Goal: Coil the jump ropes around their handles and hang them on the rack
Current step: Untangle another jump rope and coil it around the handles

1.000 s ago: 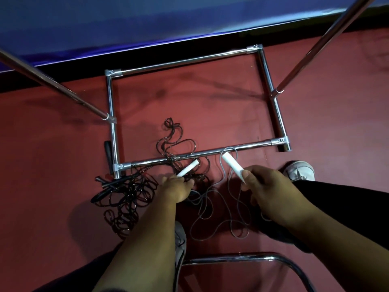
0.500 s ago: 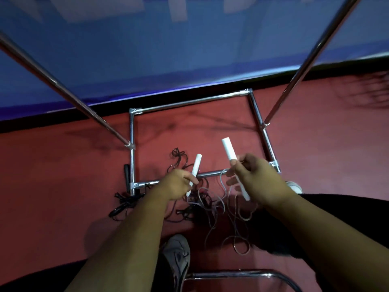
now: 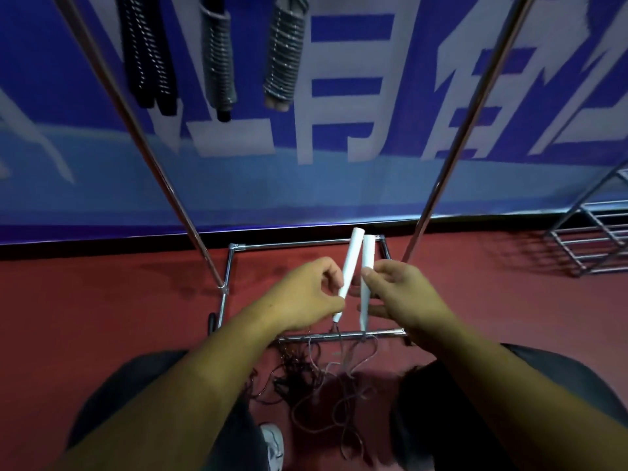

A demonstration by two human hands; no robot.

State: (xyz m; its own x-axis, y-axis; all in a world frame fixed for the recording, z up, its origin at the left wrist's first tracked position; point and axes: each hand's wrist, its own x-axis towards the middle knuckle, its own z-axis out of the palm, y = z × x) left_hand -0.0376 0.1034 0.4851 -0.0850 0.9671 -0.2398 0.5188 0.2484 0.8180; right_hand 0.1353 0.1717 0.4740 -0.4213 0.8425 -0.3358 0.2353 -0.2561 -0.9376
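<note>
While right hand (image 3: 404, 294) half-covers handle (image 3: 368, 253), rope (image 3: 306, 372) (blurred)

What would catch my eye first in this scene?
Two white handles meet at the centre, one held in the left hand, one in the right hand. Above, three coiled jump ropes hang against a blue banner; loose rope tangles on the red floor below.

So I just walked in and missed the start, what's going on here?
A person is sorting jump ropes. The left hand grips the left handle and the right hand the right handle, both white, upright, side by side. Their cord trails uncoiled onto the floor. Three coiled ropes hang above, between the rack poles.
</note>
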